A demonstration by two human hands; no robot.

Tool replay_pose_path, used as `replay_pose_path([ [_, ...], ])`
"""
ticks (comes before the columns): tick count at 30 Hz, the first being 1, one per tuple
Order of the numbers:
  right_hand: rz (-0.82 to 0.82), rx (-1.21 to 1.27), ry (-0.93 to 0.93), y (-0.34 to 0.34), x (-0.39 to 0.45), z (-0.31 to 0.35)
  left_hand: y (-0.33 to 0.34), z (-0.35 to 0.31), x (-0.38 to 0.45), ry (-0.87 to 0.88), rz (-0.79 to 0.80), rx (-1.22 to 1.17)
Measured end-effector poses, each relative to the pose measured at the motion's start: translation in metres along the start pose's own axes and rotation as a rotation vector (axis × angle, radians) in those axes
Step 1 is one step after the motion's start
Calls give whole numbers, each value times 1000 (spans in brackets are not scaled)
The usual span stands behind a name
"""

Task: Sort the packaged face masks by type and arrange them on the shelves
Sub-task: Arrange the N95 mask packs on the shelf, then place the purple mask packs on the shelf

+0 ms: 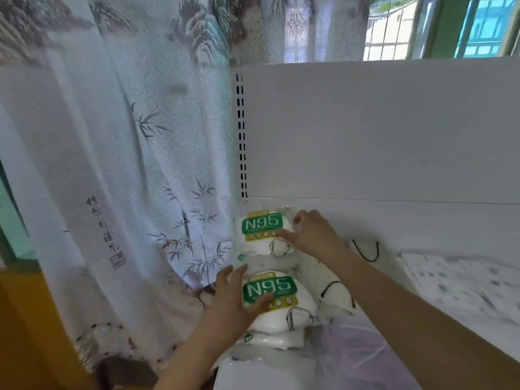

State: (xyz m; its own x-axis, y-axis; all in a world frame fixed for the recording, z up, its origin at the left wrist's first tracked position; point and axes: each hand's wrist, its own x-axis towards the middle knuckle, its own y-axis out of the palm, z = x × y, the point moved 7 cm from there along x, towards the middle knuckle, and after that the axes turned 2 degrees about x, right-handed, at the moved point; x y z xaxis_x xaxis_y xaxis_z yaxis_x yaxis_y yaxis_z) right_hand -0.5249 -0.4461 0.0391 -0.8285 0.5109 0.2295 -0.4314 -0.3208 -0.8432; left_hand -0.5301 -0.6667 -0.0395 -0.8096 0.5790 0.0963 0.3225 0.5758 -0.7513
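Note:
Two clear packs of white masks with green N95 labels lie on the white shelf point(394, 220), one behind the other at its left end. My right hand point(312, 235) rests on the right edge of the far N95 pack point(259, 235), fingers curled on its wrapper. My left hand point(233, 299) lies over the left side of the near N95 pack point(281, 305), thumb across its label. To the right of the packs lie white masks with black ear loops point(337, 291), partly hidden by my right forearm.
A white back panel point(380, 130) with a slotted upright point(241, 136) rises behind the shelf. A patterned curtain point(126, 164) hangs at the left. A pale purple bag point(357, 358) lies at the front, a speckled cloth point(464, 282) at the right.

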Motion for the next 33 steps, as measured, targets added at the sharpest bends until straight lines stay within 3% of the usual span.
replay_pose_path([
  [4,-212,188,-120,-54,-30,13,-54,-41,-15,189,-451,-25],
  [7,-298,396,-198,-85,-81,4,-52,-101,-46,456,-599,-141],
  [12,-564,592,-162,-113,-182,-64,25,-169,-113,800,-324,-289],
  [16,-826,663,64,-106,-261,-156,132,-159,-167,874,43,-303],
  [18,-1001,737,183,-91,-309,-206,200,-129,-178,713,256,-289],
  [20,-1126,724,363,-59,-354,-258,269,-83,-177,376,442,-299],
  [21,-1112,680,491,-33,-372,-286,301,-56,-175,182,499,-330],
  [24,-719,657,843,73,-399,-352,381,23,-161,-403,527,-455],
  [26,-413,672,905,140,-403,-380,425,67,-151,-660,473,-513],
  [30,130,538,793,240,-383,-416,491,127,-117,-817,315,-409],
  [31,184,571,814,260,-379,-426,503,139,-110,-833,273,-383],
  [33,122,788,1001,288,-376,-455,521,150,-99,-878,191,-406],
])
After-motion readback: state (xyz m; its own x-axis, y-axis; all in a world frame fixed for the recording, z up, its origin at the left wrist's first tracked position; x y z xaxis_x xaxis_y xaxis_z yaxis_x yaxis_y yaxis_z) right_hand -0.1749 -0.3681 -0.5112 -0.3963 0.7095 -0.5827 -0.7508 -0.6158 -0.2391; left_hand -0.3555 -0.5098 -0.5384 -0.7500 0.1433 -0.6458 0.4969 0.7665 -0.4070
